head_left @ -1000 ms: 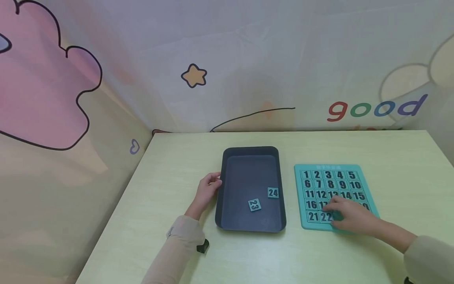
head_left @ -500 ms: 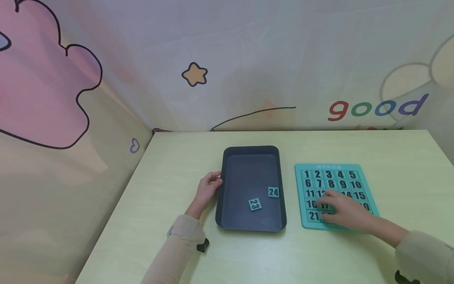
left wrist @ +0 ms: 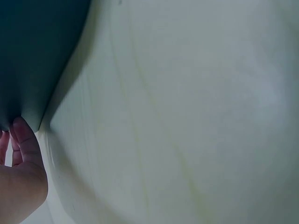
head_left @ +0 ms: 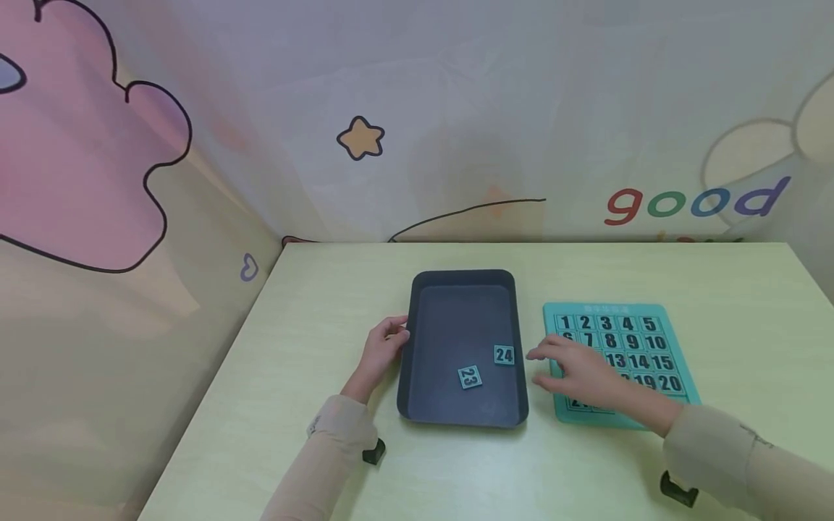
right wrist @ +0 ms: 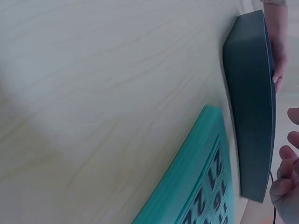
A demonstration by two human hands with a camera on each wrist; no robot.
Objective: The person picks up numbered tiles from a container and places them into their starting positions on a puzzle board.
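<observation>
My left hand (head_left: 381, 347) holds the left edge of a dark rectangular tray (head_left: 465, 420); in the left wrist view its thumb (left wrist: 25, 140) lies against the tray's outer wall. Two teal number tiles lie in the tray: tile 24 (head_left: 504, 354) by the right wall and a turned tile 23 (head_left: 470, 377). Above the left border of a teal number puzzle board (head_left: 680, 354) is my right hand (head_left: 580, 370), fingers spread and nothing between them, fingertips pointing at the tray. Rows of numbered tiles fill the board's upper part; the hand and forearm hide some lower ones.
Tray and board stand side by side on a pale wooden table (head_left: 313, 304), a narrow strip of tabletop between them. Behind the table hangs a printed cloth backdrop (head_left: 456, 145). A black strap piece (head_left: 374, 452) shows at the left sleeve.
My right hand has moved left from the board's lower rows to its left border, near the tray, uncovering tiles on the right side. The left hand and tray keep their place.
</observation>
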